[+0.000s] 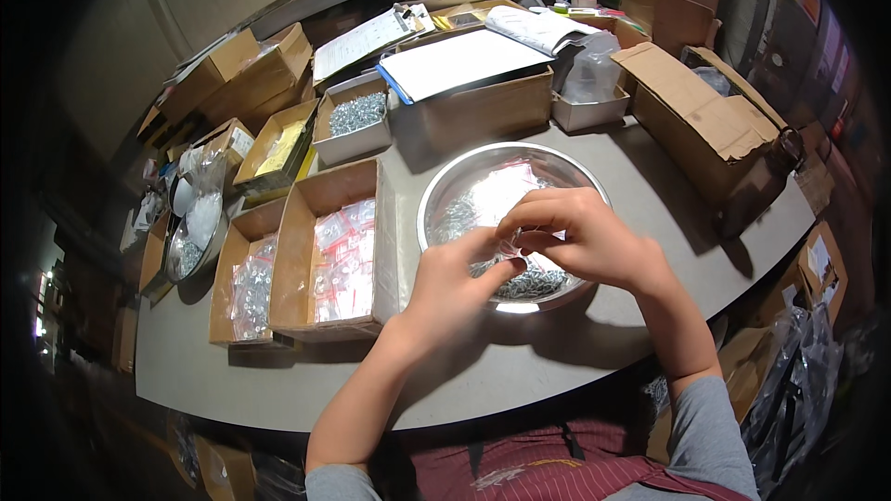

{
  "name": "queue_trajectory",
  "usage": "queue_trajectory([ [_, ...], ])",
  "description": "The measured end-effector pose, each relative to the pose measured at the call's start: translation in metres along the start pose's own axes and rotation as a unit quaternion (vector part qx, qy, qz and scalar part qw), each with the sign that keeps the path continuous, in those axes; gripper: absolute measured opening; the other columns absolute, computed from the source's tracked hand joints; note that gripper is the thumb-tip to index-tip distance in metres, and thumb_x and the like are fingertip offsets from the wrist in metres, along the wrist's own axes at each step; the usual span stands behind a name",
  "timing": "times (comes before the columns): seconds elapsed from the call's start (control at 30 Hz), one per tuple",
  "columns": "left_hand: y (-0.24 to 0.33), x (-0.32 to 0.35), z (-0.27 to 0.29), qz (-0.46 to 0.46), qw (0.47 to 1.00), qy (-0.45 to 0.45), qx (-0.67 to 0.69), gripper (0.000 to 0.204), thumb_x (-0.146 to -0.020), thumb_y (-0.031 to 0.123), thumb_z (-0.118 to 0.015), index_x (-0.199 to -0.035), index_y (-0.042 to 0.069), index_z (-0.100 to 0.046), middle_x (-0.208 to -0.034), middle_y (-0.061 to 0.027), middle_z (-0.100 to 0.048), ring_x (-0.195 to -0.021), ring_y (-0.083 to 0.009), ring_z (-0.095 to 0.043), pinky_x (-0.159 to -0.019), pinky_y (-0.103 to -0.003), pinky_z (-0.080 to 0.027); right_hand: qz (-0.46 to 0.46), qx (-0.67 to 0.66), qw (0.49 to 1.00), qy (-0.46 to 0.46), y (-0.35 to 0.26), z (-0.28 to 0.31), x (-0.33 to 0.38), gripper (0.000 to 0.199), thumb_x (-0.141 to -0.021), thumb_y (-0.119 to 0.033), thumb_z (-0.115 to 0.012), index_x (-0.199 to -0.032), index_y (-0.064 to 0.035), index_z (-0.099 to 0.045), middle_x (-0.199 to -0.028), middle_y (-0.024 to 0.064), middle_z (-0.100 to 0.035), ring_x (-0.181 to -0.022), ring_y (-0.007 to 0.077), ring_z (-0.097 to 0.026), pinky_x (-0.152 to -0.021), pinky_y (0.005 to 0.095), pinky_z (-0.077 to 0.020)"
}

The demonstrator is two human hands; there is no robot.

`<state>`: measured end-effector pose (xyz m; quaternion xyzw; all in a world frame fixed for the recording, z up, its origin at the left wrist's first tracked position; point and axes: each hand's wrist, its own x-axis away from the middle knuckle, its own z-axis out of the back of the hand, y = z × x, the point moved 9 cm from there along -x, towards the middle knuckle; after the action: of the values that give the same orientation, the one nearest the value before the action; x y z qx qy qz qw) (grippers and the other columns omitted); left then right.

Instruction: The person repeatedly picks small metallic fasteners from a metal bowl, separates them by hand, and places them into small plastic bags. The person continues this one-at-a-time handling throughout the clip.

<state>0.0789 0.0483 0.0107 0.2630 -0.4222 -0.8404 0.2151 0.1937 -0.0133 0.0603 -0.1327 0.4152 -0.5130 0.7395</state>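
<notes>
A round steel bowl [483,167] holding a heap of small silver screws [455,213] sits on the grey table [603,315] in front of me. Both my hands meet over the bowl's near side. My left hand [455,283] and my right hand [580,237] pinch a small clear plastic bag [509,246] between their fingertips. The bag is mostly hidden by my fingers, and what it holds cannot be made out.
Left of the bowl stand two open cardboard boxes with small filled bags [343,255] [249,288]. A white box of screws [357,116], a box under a clipboard [464,65] and several cartons line the back. A large open carton [705,121] stands at right. Another steel bowl [193,241] lies far left.
</notes>
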Motion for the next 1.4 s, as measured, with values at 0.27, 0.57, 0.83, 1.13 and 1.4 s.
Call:
queue_trajectory([
  [0.27, 0.0, 0.0, -0.002, 0.006, 0.999, -0.004, 0.031, 0.036, -0.092, 0.021, -0.075, -0.119, -0.003, -0.068, -0.107, -0.0223, -0.075, -0.099, -0.0315, -0.075, -0.087, -0.038, -0.056, 0.034, 0.04, 0.999, -0.005, -0.013, 0.001, 0.003, 0.032, -0.083, 0.013, -0.067, -0.113, 0.0016, -0.07, -0.103, 0.0138, -0.07, -0.092, 0.0289, -0.071, -0.076, 0.0366, -0.0571],
  [0.57, 0.0, -0.001, -0.002, -0.007, 1.0, -0.006, 0.026, 0.039, -0.091, 0.019, -0.075, -0.123, -0.003, -0.067, -0.109, -0.0206, -0.075, -0.101, -0.0294, -0.075, -0.089, -0.038, -0.057, 0.057, 0.028, 0.998, 0.026, -0.018, 0.004, 0.004, 0.033, -0.081, 0.015, -0.065, -0.112, 0.0016, -0.069, -0.106, 0.0134, -0.07, -0.095, 0.029, -0.071, -0.079, 0.0365, -0.0579],
  [0.83, -0.015, -0.008, 0.006, 0.055, 0.957, -0.042, 0.283, 0.043, -0.094, 0.026, -0.074, -0.126, -0.002, -0.069, -0.118, -0.0152, -0.074, -0.114, -0.0225, -0.068, -0.101, -0.035, -0.05, -0.069, 0.143, 0.984, -0.077, 0.019, -0.004, 0.007, 0.022, -0.081, -0.004, -0.069, -0.102, -0.0037, -0.074, -0.091, 0.0159, -0.072, -0.087, 0.0346, -0.071, -0.081, 0.0436, -0.0552],
  [1.13, 0.004, -0.003, 0.011, 0.025, 0.853, -0.116, 0.508, 0.062, -0.093, 0.035, -0.069, -0.134, -0.01, -0.06, -0.128, -0.0234, -0.067, -0.122, -0.037, -0.064, -0.112, -0.048, -0.045, -0.19, 0.17, 0.9, -0.354, 0.048, -0.069, 0.031, 0.013, -0.082, -0.006, -0.065, -0.093, 0.0003, -0.067, -0.086, 0.0191, -0.068, -0.086, 0.0383, -0.067, -0.076, 0.047, -0.0521],
  [1.4, 0.0, 0.001, 0.007, 0.025, 0.848, -0.134, 0.513, 0.073, -0.089, 0.046, -0.072, -0.133, -0.011, -0.058, -0.123, -0.024, -0.069, -0.117, -0.0382, -0.067, -0.11, -0.051, -0.046, -0.174, 0.168, 0.921, -0.304, 0.057, -0.064, 0.028, 0.017, -0.079, -0.014, -0.068, -0.088, -0.0006, -0.072, -0.079, 0.0198, -0.07, -0.079, 0.0382, -0.07, -0.074, 0.0454, -0.0544],
])
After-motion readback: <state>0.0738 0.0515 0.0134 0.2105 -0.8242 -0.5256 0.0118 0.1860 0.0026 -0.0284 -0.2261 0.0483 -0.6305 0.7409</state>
